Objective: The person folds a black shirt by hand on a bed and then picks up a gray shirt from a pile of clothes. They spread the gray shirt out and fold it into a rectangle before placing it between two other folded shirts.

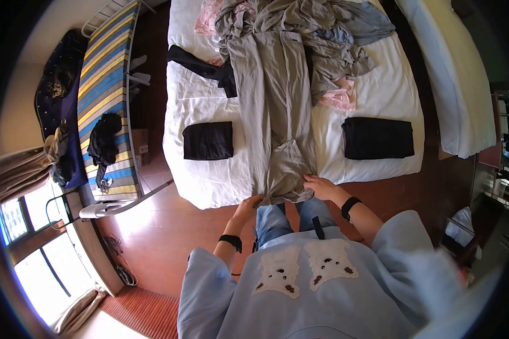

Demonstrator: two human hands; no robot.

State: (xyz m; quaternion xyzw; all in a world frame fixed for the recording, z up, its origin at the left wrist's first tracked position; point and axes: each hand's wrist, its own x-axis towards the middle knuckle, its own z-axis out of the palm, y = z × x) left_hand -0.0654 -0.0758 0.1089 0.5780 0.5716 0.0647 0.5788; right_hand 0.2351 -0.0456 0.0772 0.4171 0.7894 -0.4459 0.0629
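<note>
A pair of long grey trousers (271,90) lies lengthwise over the bed, wrinkled, with its near end at the bed's front edge. My left hand (249,205) grips the near left corner of the cloth, fingers closed. At the right corner, my right hand (319,184) pinches the cloth too, a little farther up. Near this end the fabric is bunched and partly folded over. A folded black garment (208,140) lies left of the trousers, and a larger folded black garment (378,138) lies to the right.
Heaped grey clothes (333,20) cover the far part of the white bed (203,183), with pink cloth (339,95) and a loose black garment (209,69) nearby. A striped cot (104,73) stands left. On the right is a white mattress (458,73).
</note>
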